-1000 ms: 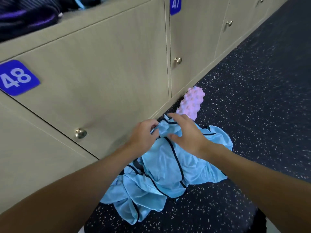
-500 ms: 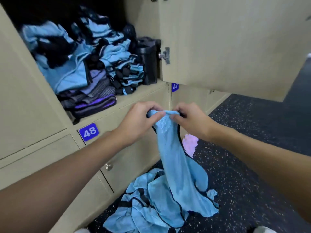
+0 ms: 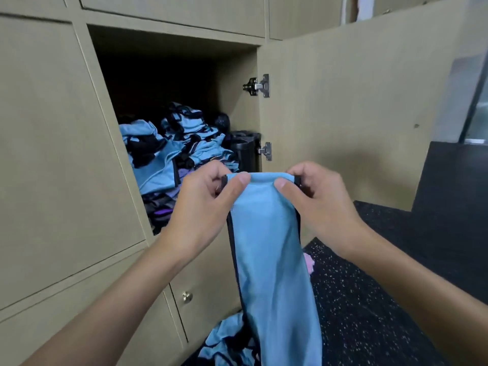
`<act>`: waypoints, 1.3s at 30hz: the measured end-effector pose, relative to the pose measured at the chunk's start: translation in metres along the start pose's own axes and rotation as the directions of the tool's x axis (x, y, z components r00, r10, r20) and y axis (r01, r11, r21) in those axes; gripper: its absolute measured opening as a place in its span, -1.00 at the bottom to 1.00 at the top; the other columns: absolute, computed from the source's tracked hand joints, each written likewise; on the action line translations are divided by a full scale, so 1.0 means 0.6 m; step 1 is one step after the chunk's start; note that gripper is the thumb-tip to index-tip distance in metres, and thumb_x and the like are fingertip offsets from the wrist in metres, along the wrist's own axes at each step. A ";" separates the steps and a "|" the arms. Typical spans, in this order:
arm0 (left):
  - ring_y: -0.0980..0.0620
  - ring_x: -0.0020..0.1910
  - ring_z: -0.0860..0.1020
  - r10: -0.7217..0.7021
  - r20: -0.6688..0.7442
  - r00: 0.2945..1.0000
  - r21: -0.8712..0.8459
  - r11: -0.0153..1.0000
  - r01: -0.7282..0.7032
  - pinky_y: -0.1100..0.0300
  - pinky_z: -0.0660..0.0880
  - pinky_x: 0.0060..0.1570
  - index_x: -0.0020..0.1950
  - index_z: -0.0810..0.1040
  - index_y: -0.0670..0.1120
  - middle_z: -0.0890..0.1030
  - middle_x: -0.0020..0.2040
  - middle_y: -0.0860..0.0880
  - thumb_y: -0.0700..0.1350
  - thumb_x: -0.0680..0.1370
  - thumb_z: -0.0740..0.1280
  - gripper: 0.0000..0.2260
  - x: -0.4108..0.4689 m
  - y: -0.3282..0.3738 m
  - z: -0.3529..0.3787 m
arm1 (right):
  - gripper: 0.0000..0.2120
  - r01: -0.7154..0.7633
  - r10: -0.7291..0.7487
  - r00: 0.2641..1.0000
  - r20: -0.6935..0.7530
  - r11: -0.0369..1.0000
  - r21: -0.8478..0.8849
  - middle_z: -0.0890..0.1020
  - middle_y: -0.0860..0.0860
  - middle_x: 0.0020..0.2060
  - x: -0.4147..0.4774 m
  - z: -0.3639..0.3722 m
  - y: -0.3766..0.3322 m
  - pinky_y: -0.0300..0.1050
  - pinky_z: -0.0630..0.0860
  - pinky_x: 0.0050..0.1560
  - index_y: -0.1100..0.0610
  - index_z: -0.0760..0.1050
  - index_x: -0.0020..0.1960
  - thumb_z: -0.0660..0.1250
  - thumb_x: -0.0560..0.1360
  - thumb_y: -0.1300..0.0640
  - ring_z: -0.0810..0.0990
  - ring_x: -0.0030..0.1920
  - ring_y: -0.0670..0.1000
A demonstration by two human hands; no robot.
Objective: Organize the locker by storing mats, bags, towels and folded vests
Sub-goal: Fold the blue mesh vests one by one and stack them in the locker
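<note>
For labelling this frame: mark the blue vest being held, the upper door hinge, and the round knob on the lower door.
blue vest [image 3: 266, 233], head view, on the cloth below its held top edge.
upper door hinge [image 3: 258, 86], head view, on its metal arm.
round knob [image 3: 187, 297], head view, on its brass face.

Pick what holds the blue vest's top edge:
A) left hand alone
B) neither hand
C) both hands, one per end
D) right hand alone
C: the left hand and right hand each pinch one end of the vest, which hangs between them.
</note>
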State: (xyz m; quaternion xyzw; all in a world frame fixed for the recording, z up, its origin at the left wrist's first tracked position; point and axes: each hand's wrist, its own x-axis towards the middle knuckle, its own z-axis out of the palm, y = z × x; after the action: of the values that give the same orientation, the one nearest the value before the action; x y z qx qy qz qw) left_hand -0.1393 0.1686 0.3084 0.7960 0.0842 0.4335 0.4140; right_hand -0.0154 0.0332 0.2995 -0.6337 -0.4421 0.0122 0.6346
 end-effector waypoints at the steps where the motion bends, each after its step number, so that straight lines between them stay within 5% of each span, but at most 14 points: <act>1: 0.07 -0.44 0.26 -0.014 -0.015 1.000 -0.022 1.000 0.014 0.24 0.19 -0.44 -0.20 0.39 -0.26 0.35 -0.42 -0.06 -0.05 0.57 0.37 -0.68 -0.009 -0.001 0.001 | -0.89 0.002 -0.002 1.000 0.009 1.000 -0.002 0.54 0.00 -0.34 -0.004 0.002 0.000 -0.11 0.38 -0.27 0.09 0.52 -0.16 0.38 0.54 0.15 0.43 -0.33 -0.07; 5: 0.08 -0.34 0.53 -0.108 0.050 0.993 -0.087 0.990 0.112 0.22 0.47 -0.28 -0.09 0.51 -0.20 0.59 -0.34 0.01 -0.16 0.51 0.44 -0.84 -0.032 -0.020 0.000 | -0.85 -0.004 0.004 1.000 0.030 1.000 -0.005 0.49 0.05 -0.38 -0.021 0.003 0.008 -0.11 0.35 -0.30 0.12 0.49 -0.20 0.40 0.52 0.17 0.38 -0.35 -0.08; 10: -0.05 -0.22 0.50 -0.117 0.037 0.992 -0.186 0.975 0.122 0.02 0.42 -0.13 -0.14 0.50 -0.20 0.56 -0.21 -0.26 -0.10 0.50 0.47 -0.78 -0.048 -0.040 -0.009 | -0.81 -0.001 0.005 0.997 0.077 0.999 -0.046 0.56 0.27 -0.27 -0.035 0.001 0.010 -0.01 0.38 -0.28 0.13 0.46 -0.23 0.45 0.48 0.22 0.42 -0.33 0.01; 13: 0.06 -0.24 0.53 -0.119 0.063 0.991 -0.205 0.970 0.130 0.16 0.47 -0.17 -0.10 0.54 -0.14 0.62 -0.25 -0.08 -0.21 0.55 0.40 -0.93 -0.060 -0.028 -0.010 | -0.80 0.010 -0.006 0.995 0.102 0.999 -0.039 0.57 0.27 -0.25 -0.045 0.004 0.006 0.05 0.42 -0.28 0.12 0.46 -0.23 0.46 0.48 0.20 0.45 -0.32 0.11; 18: 0.11 -0.23 0.57 -0.084 0.072 0.994 -0.119 0.989 0.093 0.20 0.52 -0.17 -0.12 0.67 -0.08 0.69 -0.17 -0.08 -0.13 0.48 0.43 -0.95 -0.069 -0.013 -0.008 | -0.79 0.043 -0.040 0.991 0.130 0.999 -0.018 0.56 0.28 -0.26 -0.054 0.008 0.002 0.06 0.42 -0.30 0.10 0.45 -0.23 0.45 0.48 0.21 0.47 -0.31 0.18; 24: 0.26 -0.39 0.49 -0.080 -0.011 0.997 -0.003 0.997 0.080 0.43 0.40 -0.34 -0.13 0.62 -0.04 0.61 -0.33 0.20 -0.21 0.56 0.40 -0.90 -0.058 -0.012 -0.018 | -0.86 -0.037 0.064 0.941 0.333 0.996 -0.087 0.43 0.15 -0.38 -0.056 0.012 0.012 -0.15 0.33 -0.31 0.26 0.54 -0.17 0.44 0.49 0.22 0.33 -0.35 -0.02; 26: 0.19 -0.19 0.59 -0.079 0.055 0.995 0.106 0.992 0.072 0.30 0.50 -0.15 -0.03 0.64 0.02 0.66 -0.15 0.19 -0.08 0.54 0.45 -0.96 -0.057 -0.018 -0.021 | -0.76 -0.037 0.070 0.942 0.328 0.994 -0.107 0.35 0.03 -0.40 -0.056 0.013 0.016 -0.20 0.22 -0.36 0.35 0.48 -0.20 0.42 0.51 0.19 0.27 -0.36 -0.10; 29: 0.28 0.12 0.57 -0.057 0.226 0.972 0.229 0.973 0.004 0.33 0.44 0.20 0.14 0.63 0.09 0.66 0.05 0.23 0.17 0.41 0.45 -0.66 -0.066 -0.016 -0.015 | -0.75 -0.053 0.079 0.948 0.308 0.994 -0.093 0.32 0.00 -0.42 -0.060 0.014 0.014 -0.27 0.19 -0.41 0.35 0.50 -0.19 0.42 0.50 0.17 0.24 -0.40 -0.13; 33: 0.14 -0.17 0.60 -0.042 0.253 0.966 0.196 0.981 -0.008 0.17 0.51 -0.10 -0.08 0.68 0.04 0.67 -0.17 0.08 -0.05 0.52 0.47 -0.99 -0.069 -0.006 -0.006 | -0.83 -0.067 0.086 0.943 0.322 0.995 -0.070 0.39 0.04 -0.41 -0.063 0.018 0.012 -0.28 0.25 -0.37 0.31 0.54 -0.18 0.43 0.50 0.21 0.30 -0.39 -0.14; 36: -0.05 -0.21 0.56 -0.037 0.188 0.981 0.178 0.984 0.003 0.11 0.48 -0.23 -0.18 0.62 -0.03 0.63 -0.24 -0.02 -0.08 0.55 0.43 -0.88 -0.070 -0.009 -0.006 | -0.79 -0.071 0.080 0.943 0.323 0.997 -0.040 0.46 0.28 -0.33 -0.064 0.024 0.017 -0.12 0.35 -0.26 0.35 0.47 -0.16 0.43 0.50 0.22 0.38 -0.31 -0.03; 39: -0.05 -0.20 0.55 0.005 0.110 0.994 0.148 0.989 -0.021 0.08 0.47 -0.18 -0.16 0.55 -0.10 0.60 -0.21 -0.08 -0.07 0.57 0.38 -0.85 -0.068 -0.009 -0.007 | -0.81 -0.082 0.100 0.912 0.397 0.995 -0.061 0.50 0.29 -0.29 -0.071 0.029 0.028 -0.06 0.38 -0.22 0.31 0.46 -0.16 0.42 0.51 0.22 0.40 -0.29 -0.02</act>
State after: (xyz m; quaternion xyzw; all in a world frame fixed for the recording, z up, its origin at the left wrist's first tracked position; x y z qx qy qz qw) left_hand -0.1662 0.1545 0.2806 0.8477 0.0884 0.3846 0.3545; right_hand -0.0422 0.0260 0.2593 -0.6512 -0.5325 0.1616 0.5160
